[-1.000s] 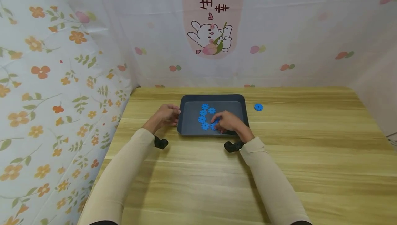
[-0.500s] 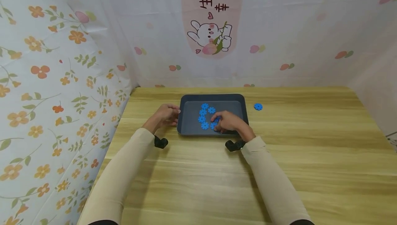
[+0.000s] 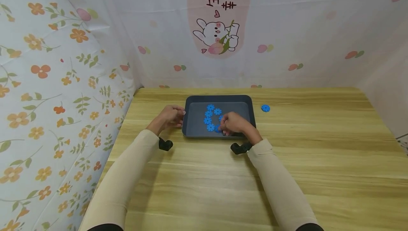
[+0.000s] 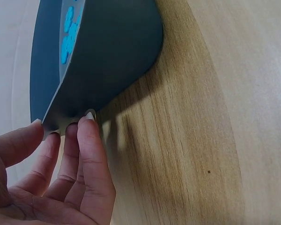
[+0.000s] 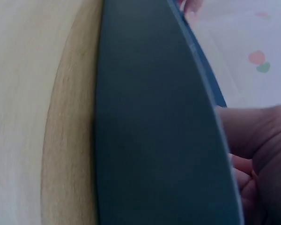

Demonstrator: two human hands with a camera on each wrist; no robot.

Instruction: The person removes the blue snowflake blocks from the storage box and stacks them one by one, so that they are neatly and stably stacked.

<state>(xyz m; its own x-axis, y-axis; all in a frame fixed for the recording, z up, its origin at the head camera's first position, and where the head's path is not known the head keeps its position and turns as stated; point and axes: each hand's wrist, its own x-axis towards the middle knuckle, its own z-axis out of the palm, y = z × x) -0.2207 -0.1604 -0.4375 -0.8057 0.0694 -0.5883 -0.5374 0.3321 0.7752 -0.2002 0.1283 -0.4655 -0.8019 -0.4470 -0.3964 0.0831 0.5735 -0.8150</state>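
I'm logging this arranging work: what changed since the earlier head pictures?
The right hand has bent its fingers down at the nearest blue disc, which has shifted slightly left; whether they pinch it is too small to tell. The left hand still holds the tray at its left end, and the lone blue disc outside lies where it was.

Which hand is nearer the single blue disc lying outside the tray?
Right: the right hand is over the tray, left of that blue disc; the left hand is at the tray's left end, farther away.
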